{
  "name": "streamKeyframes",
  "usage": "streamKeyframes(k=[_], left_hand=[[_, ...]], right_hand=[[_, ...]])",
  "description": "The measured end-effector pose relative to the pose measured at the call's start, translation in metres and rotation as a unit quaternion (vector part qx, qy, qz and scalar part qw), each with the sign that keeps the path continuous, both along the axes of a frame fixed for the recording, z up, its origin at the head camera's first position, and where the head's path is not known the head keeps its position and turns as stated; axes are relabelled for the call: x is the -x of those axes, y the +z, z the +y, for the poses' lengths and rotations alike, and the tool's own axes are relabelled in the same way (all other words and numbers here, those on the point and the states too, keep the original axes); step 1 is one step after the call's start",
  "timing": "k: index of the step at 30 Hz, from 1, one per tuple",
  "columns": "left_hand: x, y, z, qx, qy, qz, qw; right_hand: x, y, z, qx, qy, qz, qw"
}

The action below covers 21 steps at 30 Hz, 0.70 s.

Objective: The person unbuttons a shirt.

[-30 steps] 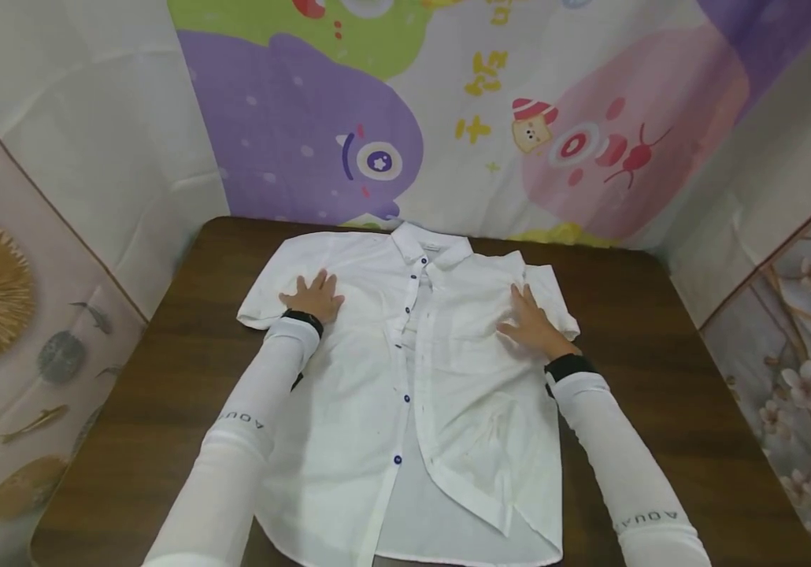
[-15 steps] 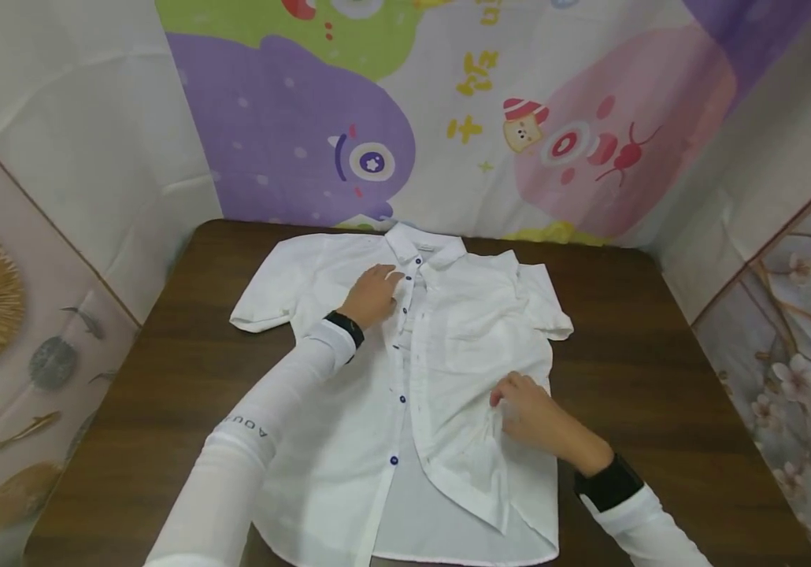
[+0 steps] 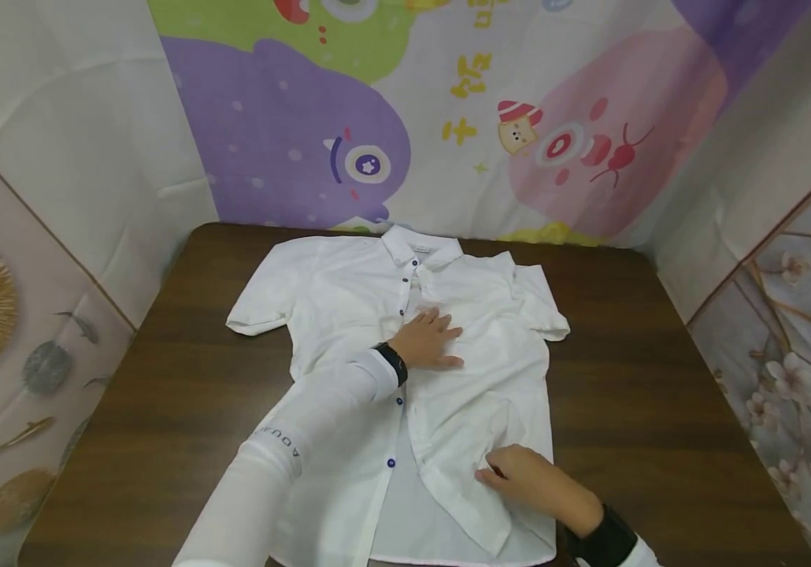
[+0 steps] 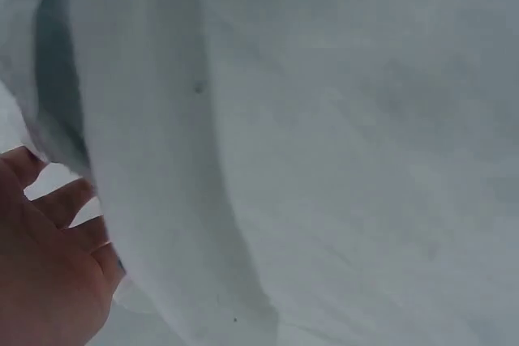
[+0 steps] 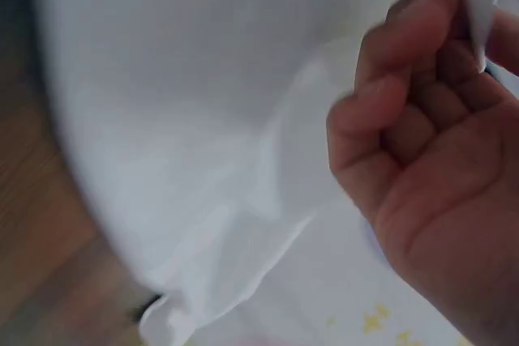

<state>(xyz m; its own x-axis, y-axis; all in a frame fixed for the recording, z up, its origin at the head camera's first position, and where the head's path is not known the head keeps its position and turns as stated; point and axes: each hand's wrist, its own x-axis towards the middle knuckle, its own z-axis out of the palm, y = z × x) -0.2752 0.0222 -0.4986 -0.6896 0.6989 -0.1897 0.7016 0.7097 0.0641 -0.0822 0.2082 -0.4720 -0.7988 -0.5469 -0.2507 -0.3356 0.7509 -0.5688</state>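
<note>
A white short-sleeved shirt [image 3: 342, 276] lies front up, its collar [image 3: 423, 250] at the far side. Its front is partly undone, with dark blue buttons along one edge. My left hand [image 3: 425, 340] rests with spread fingers on the chest, across the front opening; the left wrist view shows those fingers [image 4: 69, 200] beside the placket. Lower down, my right hand [image 3: 529, 480] pinches a fold of the right front panel near the hem. In the right wrist view, curled fingers [image 5: 405, 62] hold a bit of white cloth against the thumb.
Under the shirt is a dark brown wooden table [image 3: 632, 378] with rounded corners. A curtain with cartoon figures [image 3: 292, 142] hangs right behind it. Pale patterned cloths [image 3: 58, 276] hang at both sides.
My left hand has moved from the left chest across to the middle of the shirt. My right hand has come down from near the right sleeve and now pinches the lower front panel.
</note>
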Motion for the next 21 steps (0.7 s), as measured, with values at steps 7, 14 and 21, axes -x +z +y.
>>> streamKeyframes(k=[7, 14, 21], left_hand=[[0.006, -0.018, 0.013, 0.04, 0.041, 0.049, 0.9971], [0.016, -0.029, 0.018, 0.041, 0.052, 0.054, 0.9963], [0.008, -0.012, 0.008, -0.037, 0.042, -0.033, 0.9979]], right_hand=[[-0.016, 0.003, -0.026, 0.084, 0.05, -0.146, 0.9844], [-0.028, -0.005, -0.042, 0.061, 0.091, -0.222, 0.9689], [-0.014, 0.016, -0.041, -0.042, 0.024, -0.191, 0.9803]])
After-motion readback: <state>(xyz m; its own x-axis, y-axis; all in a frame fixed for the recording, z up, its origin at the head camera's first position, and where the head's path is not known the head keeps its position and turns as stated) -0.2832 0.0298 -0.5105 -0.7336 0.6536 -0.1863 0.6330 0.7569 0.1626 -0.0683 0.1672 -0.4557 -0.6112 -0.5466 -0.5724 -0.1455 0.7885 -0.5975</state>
